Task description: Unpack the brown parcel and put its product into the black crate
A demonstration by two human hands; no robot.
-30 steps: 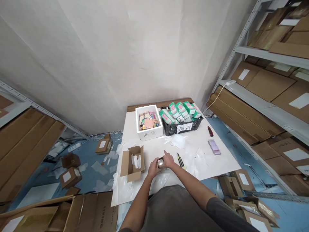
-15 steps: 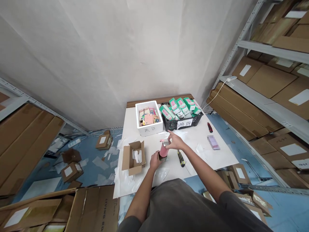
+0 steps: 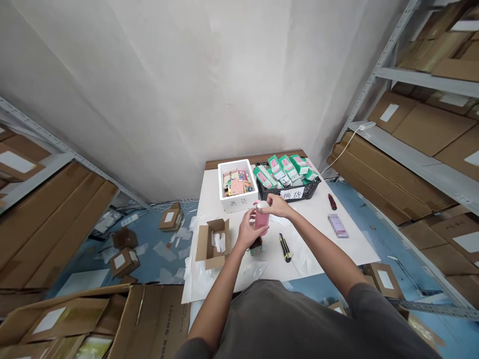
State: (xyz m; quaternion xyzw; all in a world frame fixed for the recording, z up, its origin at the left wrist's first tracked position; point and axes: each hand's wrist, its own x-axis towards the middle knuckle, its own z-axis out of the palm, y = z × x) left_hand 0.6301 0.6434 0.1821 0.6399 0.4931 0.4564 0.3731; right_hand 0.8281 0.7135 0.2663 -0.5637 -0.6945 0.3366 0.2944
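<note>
A pink bottle (image 3: 262, 223) with a silvery cap stands upright over the table between my hands. My left hand (image 3: 247, 232) is wrapped round its body. The fingers of my right hand (image 3: 277, 206) are closed on the cap at the top. Just below the bottle, a small open box (image 3: 256, 247) with a green side rests on the table, partly hidden by my left hand. To the right of it lies a black-and-yellow box cutter (image 3: 285, 248).
An open cardboard box (image 3: 214, 243) with white pieces inside stands at the left. Behind are a white foam box (image 3: 239, 203) of small packages and a black crate (image 3: 305, 192) of green-and-pink boxes. A red-and-black cutter (image 3: 332, 202) lies at the right. Shelves flank the table.
The bottle has come up out of the small box. My left hand has moved from that box to the bottle's body, while my right hand has stayed at its top.
</note>
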